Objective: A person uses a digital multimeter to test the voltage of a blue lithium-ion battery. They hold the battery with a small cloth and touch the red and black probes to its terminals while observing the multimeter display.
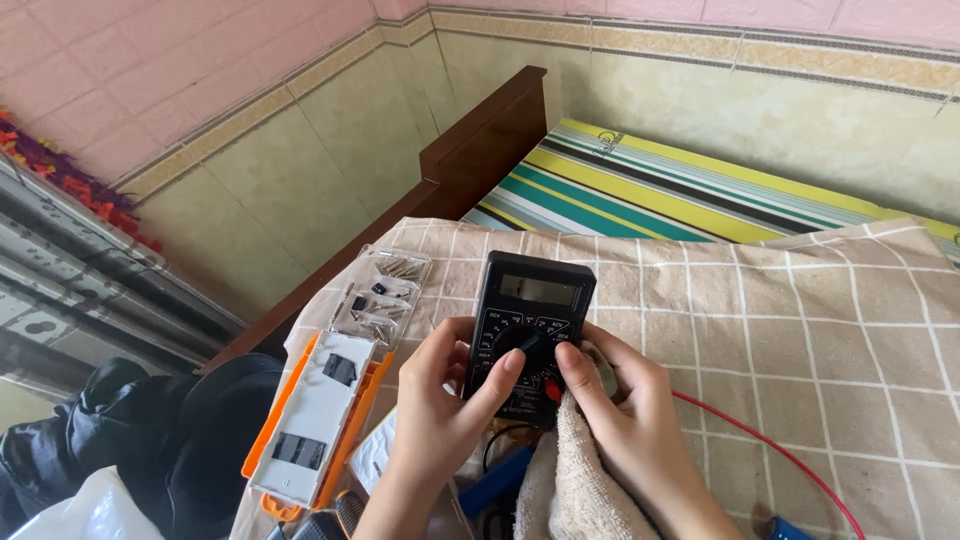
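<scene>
A black handheld multimeter (533,300) with a grey display and a round dial is held upright over a checked beige cloth (800,330). My left hand (440,400) grips its left side, thumb resting near the dial. My right hand (620,420) holds its lower right edge, with a beige towel (570,480) bunched against the palm. A red lead wire (770,445) runs from the meter's base off to the lower right.
A clear plastic case (382,295) of small screwdriver bits lies left of the meter. Below it sits a white and orange tray (315,420). A striped mattress (640,185) and dark wooden bed frame (480,140) lie behind. Dark clothing (150,430) is piled at lower left.
</scene>
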